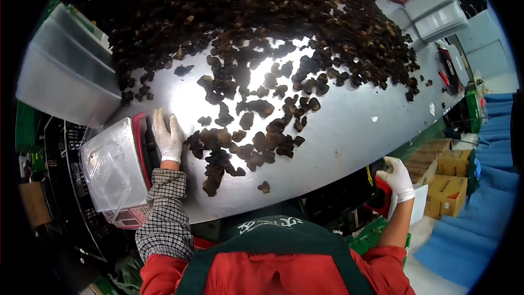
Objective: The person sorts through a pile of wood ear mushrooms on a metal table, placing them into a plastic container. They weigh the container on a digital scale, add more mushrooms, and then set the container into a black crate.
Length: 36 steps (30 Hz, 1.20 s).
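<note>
My left hand (168,139), in a white glove, lies with fingers stretched out on the metal table (327,158). It holds nothing and is beside a red-edged weighing scale (131,216). Just to its right are loose dark brown, ruffled pieces that look like dried wood ear mushrooms (218,137). A clear plastic tray (109,166) rests on the scale. Past the table's front edge at the right, my right hand (399,179), also gloved, has its fingers curled. Something dark shows between thumb and fingers, but I cannot make it out.
A large mushroom heap (262,5) covers the table's far side. Stacked clear plastic trays (68,68) stand at the left, and more clear containers (436,11) at the far right. Cardboard boxes (447,191) and a green crate (374,235) sit below the table's right edge.
</note>
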Tool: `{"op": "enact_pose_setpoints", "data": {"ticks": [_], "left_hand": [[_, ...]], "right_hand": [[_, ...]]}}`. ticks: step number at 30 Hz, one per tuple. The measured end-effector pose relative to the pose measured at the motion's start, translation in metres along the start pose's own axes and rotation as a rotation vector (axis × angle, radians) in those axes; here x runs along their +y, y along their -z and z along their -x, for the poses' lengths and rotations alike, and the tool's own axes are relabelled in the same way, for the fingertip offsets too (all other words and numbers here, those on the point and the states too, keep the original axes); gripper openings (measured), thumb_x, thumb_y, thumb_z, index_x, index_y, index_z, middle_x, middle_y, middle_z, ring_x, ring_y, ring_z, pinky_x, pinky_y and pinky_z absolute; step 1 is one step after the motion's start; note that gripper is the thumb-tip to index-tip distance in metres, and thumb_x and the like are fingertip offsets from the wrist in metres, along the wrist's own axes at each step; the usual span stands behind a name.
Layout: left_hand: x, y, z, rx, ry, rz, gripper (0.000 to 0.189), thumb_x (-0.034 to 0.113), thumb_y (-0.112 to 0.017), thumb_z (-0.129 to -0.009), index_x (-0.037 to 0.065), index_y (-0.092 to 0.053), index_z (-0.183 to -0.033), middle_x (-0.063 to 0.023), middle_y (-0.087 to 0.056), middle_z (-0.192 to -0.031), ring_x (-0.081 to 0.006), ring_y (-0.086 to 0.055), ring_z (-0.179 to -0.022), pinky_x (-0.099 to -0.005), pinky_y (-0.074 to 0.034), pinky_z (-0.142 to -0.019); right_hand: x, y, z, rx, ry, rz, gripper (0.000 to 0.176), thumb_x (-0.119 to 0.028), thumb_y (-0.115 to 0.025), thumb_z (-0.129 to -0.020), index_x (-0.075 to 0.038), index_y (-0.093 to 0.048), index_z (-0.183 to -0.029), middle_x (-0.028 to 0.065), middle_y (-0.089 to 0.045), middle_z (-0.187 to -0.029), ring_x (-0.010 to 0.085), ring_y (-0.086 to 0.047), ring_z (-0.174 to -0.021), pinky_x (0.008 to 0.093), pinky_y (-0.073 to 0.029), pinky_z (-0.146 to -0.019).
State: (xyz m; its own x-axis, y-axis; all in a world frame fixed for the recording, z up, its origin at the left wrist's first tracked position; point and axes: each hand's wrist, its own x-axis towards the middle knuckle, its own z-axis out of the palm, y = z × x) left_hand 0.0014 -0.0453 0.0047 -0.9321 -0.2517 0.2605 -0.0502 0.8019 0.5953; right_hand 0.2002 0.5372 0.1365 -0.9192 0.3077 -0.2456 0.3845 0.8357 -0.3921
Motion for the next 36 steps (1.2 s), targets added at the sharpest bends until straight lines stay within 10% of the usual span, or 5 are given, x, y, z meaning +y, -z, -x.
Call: {"op": "enact_pose_setpoints", "data": {"ticks": [4, 11, 23, 29, 36], "left_hand": [[-0.01, -0.019, 0.002, -0.021, -0.024, -0.105, 0.057, 0.037, -0.049, -0.094, -0.004, -0.042, -0.134, -0.0244, -0.04, -0.14, -0.0382, -0.03, -0.135, -0.0438, -0.023, -0.112], [-0.008, -0.017, 0.001, 0.016, -0.073, -0.143, 0.05, 0.032, -0.05, -0.094, -0.004, -0.046, -0.129, -0.0232, -0.046, -0.135, -0.0389, -0.039, -0.127, -0.0445, -0.028, -0.109], [-0.009, -0.02, 0.002, 0.009, -0.04, -0.179, 0.053, 0.036, -0.05, -0.093, -0.002, -0.048, -0.129, -0.0219, -0.044, -0.137, -0.0378, -0.037, -0.128, -0.0454, -0.027, -0.108], [-0.01, -0.021, 0.002, 0.017, -0.058, -0.188, 0.051, 0.036, -0.051, -0.093, -0.002, -0.048, -0.128, -0.0213, -0.044, -0.137, -0.0376, -0.038, -0.127, -0.0453, -0.028, -0.108], [-0.012, -0.024, 0.001, -0.008, -0.037, -0.218, 0.057, 0.041, -0.049, -0.094, -0.002, -0.046, -0.131, -0.0212, -0.042, -0.139, -0.0371, -0.035, -0.13, -0.0455, -0.025, -0.11]], "right_hand": [[-0.037, -0.026, -0.011, 0.146, 0.048, -0.343, 0.025, -0.006, -0.068, -0.079, -0.001, -0.064, -0.103, 0.0129, -0.062, -0.097, 0.0226, -0.061, -0.086, 0.0301, -0.048, -0.08], [-0.258, -0.155, -0.15, 0.16, 0.972, -0.251, 0.012, -0.006, -0.057, -0.083, -0.005, -0.062, -0.094, 0.0104, -0.062, -0.089, 0.0286, -0.06, -0.085, 0.0384, -0.05, -0.073], [-0.306, -0.165, -0.195, -0.14, 0.637, 0.143, 0.013, -0.01, -0.054, -0.082, -0.004, -0.063, -0.09, 0.0139, -0.063, -0.091, 0.0281, -0.065, -0.086, 0.0377, -0.053, -0.071], [-0.155, -0.032, -0.104, -0.066, 0.346, -0.246, 0.01, -0.009, -0.06, -0.087, -0.001, -0.065, -0.088, 0.0025, -0.057, -0.07, 0.0098, -0.05, -0.064, 0.0251, -0.043, -0.059], [-0.054, -0.025, -0.062, -0.079, 0.213, 0.049, 0.033, -0.034, -0.063, -0.084, -0.003, -0.068, -0.095, 0.0171, -0.068, -0.099, 0.0253, -0.065, -0.099, 0.0383, -0.049, -0.084]]}}
